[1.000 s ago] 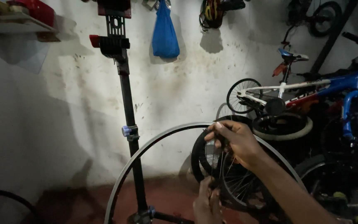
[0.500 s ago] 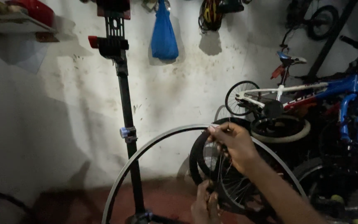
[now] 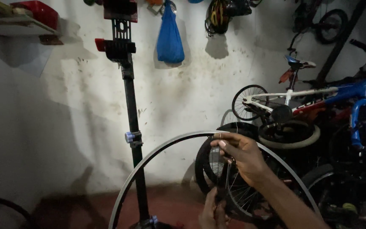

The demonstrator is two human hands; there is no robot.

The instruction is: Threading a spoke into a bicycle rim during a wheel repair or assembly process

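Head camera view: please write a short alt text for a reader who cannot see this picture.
A person's right hand grips the top of a bare silver bicycle rim held upright, while the left hand holds a thin spoke lower down. Behind stand a black repair stand, a blue bag hanging on the stained white wall, and several parked bicycles at right.

Bare right hand (image 3: 244, 159), bare forearm, no sleeve, bare left hand (image 3: 212, 212), unadorned fingers (image 3: 227, 145)
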